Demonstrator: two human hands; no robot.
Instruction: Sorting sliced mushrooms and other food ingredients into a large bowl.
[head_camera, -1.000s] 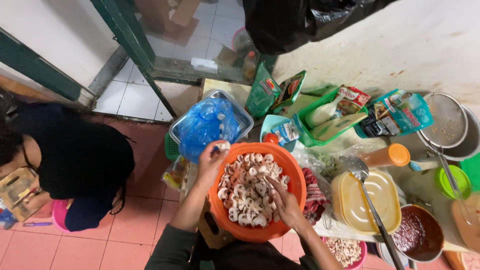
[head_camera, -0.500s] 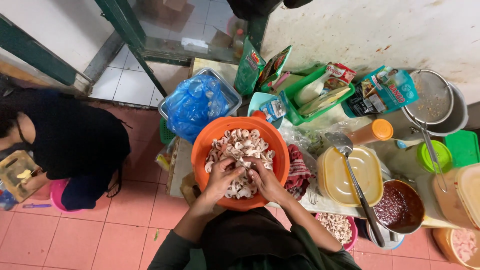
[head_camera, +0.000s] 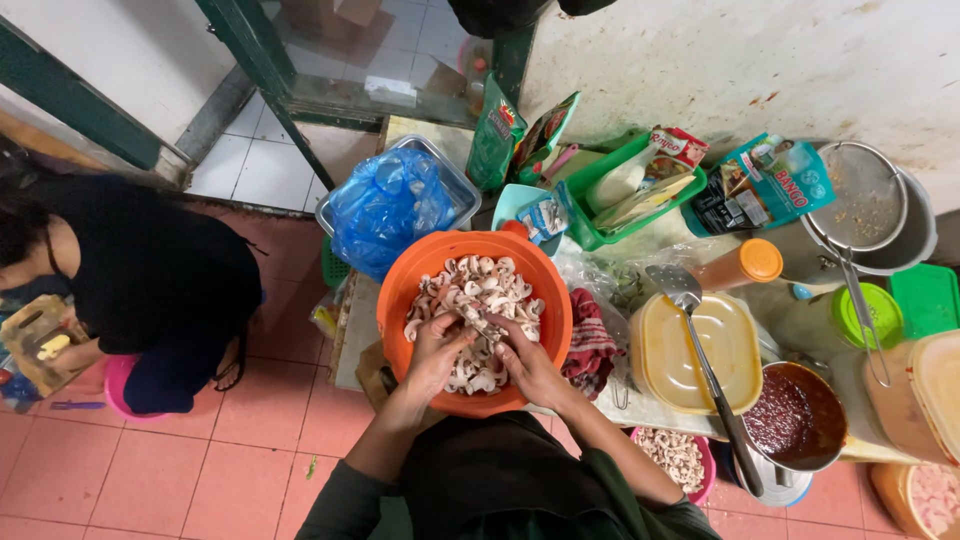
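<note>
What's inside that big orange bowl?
The orange bowl holds a heap of pale sliced mushrooms. The left hand and right hand are pressed into the pile, covering the slices beneath; the bowl's bottom is hidden.

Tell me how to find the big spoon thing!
Start at the orange bowl of mushrooms, where both hands are. Just right of it sits a yellow lidded tub. The ladle lies across that lid, the only long grey metal tool there, its handle running towards the red sauce pot.
</note>
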